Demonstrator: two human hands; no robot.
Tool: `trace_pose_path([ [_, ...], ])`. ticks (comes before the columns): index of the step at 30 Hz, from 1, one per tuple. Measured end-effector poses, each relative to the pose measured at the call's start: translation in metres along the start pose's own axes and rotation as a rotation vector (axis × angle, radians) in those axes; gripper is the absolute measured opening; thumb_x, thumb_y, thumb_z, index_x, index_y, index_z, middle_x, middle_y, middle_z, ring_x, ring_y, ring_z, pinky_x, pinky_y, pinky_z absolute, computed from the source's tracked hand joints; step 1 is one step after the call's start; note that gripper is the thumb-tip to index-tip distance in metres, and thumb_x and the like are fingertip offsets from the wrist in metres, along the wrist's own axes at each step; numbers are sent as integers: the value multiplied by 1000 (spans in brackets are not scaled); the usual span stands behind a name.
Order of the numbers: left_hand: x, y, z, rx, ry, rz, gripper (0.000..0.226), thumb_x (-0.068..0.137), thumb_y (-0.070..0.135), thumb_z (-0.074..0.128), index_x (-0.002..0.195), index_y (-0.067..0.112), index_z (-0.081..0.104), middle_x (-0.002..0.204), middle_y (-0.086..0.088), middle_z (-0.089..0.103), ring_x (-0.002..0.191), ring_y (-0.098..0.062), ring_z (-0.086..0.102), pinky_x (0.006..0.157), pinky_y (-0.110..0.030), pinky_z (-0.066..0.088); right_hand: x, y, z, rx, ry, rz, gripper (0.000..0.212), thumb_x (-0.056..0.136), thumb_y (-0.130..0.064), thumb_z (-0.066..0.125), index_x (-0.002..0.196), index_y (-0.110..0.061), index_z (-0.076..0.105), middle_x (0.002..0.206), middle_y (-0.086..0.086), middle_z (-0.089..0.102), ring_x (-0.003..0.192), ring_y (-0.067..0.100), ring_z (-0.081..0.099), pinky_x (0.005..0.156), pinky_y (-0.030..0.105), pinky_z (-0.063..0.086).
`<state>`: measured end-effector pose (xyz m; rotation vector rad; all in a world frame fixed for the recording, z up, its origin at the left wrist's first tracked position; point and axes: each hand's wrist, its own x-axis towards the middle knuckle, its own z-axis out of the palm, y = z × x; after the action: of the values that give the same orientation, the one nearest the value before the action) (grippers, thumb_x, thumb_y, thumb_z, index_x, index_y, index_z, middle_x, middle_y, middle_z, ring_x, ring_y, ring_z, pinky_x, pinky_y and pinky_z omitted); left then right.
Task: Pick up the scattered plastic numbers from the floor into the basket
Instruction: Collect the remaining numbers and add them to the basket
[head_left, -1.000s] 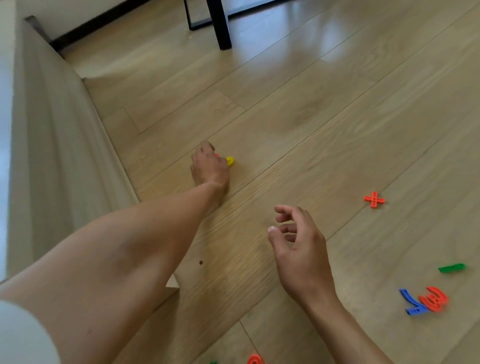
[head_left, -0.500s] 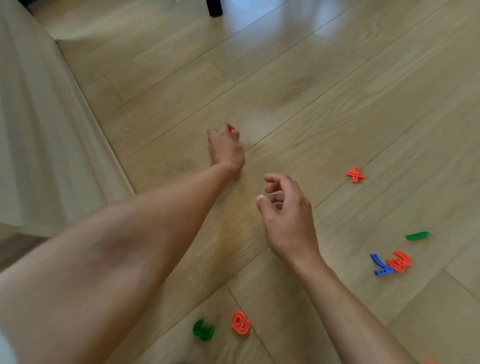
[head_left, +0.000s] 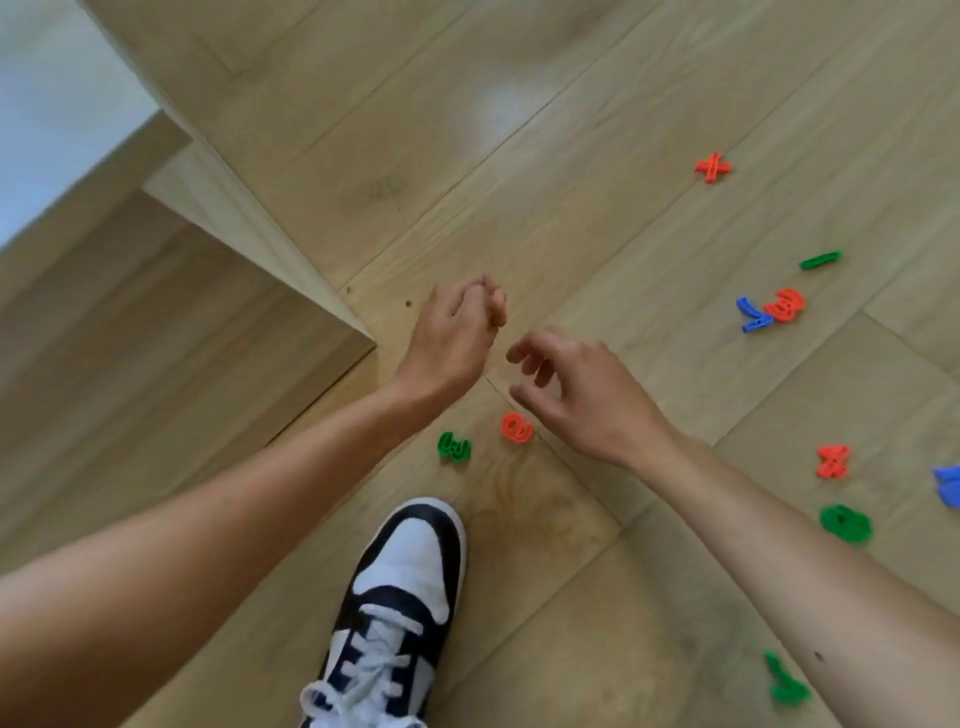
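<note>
Hovering half-curled and empty just beside the orange number (head_left: 517, 427) on the floor (head_left: 519, 156), the right hand (head_left: 582, 395) faced light, stiff plastic, I judged, best pinched edgewise; the left hand (head_left: 452, 338) was bunched, contents unseen.

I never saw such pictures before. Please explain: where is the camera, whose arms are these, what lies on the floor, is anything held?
No machine here. A person wears one camera on the head, looking down at their own arms. The left hand has its fingers curled closed; what is inside is hidden. The right hand is loosely open and holds nothing. On the pale wooden plank floor lie small coloured plastic pieces: a red plastic number and a green plastic number just below the hands, more at the right. The black-and-white laced shoe is the person's. No basket is in view.
</note>
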<state>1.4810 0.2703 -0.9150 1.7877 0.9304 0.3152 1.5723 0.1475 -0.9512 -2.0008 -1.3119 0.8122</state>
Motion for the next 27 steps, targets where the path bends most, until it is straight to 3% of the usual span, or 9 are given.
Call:
trace_pose_path([
  [3, -38, -23, -18, 639, -118, 215, 29, 92, 27, 46, 67, 12, 47, 62, 1, 48, 55, -14, 43, 52, -31, 26, -21, -4, 14, -151, -94, -57, 30, 85, -40, 64, 112, -27, 59, 104, -8, 57, 87, 21, 64, 72, 41, 53],
  [6, -62, -42, -27, 1055, -232, 173, 29, 90, 48, 50, 84, 20, 44, 79, 2, 48, 69, -18, 46, 58, -31, 31, -32, -6, 27, -349, -56, -75, 26, 92, -35, 57, 113, -21, 57, 107, -1, 53, 85, 26, 62, 63, 38, 48],
  [10, -69, -53, -23, 1191, -315, -15, 37, 86, 54, 59, 93, 22, 42, 86, 2, 44, 78, -18, 46, 63, -32, 36, -31, -2, 41, -452, 53, -82, 15, 97, -28, 51, 102, -16, 59, 99, 3, 54, 79, 24, 58, 53, 32, 36],
  [13, -67, -58, -18, 1228, -351, 8, 34, 87, 52, 59, 97, 21, 48, 90, 3, 49, 77, -16, 48, 62, -31, 41, -29, 3, 47, -489, 118, -69, 7, 90, -22, 64, 91, -16, 62, 85, 3, 58, 68, 23, 60, 48, 30, 32],
  [17, -61, -61, -14, 1240, -379, 78, 30, 91, 54, 47, 94, 24, 51, 87, 5, 50, 71, -11, 49, 61, -27, 46, -31, 5, 49, -509, 177, -63, 17, 76, -16, 79, 82, -18, 63, 73, -1, 58, 56, 18, 55, 45, 26, 27],
  [20, -55, -53, -10, 1023, -358, 190, 35, 83, 55, 39, 76, 23, 51, 68, 6, 51, 57, -11, 47, 53, -31, 42, -32, 7, 37, -391, 257, 17, 18, 80, -25, 73, 93, -20, 62, 82, -1, 61, 65, 19, 60, 51, 29, 39],
  [22, -48, -42, -4, 690, -391, 140, 35, 75, 49, 41, 69, 17, 53, 56, 7, 48, 51, -10, 43, 51, -33, 35, -31, 5, 18, -64, 355, 178, 19, 79, -28, 67, 96, -22, 62, 85, -5, 65, 71, 19, 62, 61, 34, 49],
  [24, -39, -31, 8, 269, -451, -34, 45, 69, 47, 43, 74, 5, 57, 57, 5, 46, 54, -10, 40, 54, -32, 32, -31, 2, 0, 260, 447, 235, 17, 77, -25, 69, 93, -22, 66, 79, -6, 65, 67, 14, 61, 63, 32, 52],
  [27, -24, -15, 32, -373, -502, -437, 43, 69, 37, 47, 85, 0, 59, 65, -6, 54, 60, -17, 44, 55, -29, 32, -33, 1, -21, 291, 444, 200, 16, 76, -19, 70, 91, -20, 71, 80, -6, 64, 67, 12, 59, 62, 24, 49],
])
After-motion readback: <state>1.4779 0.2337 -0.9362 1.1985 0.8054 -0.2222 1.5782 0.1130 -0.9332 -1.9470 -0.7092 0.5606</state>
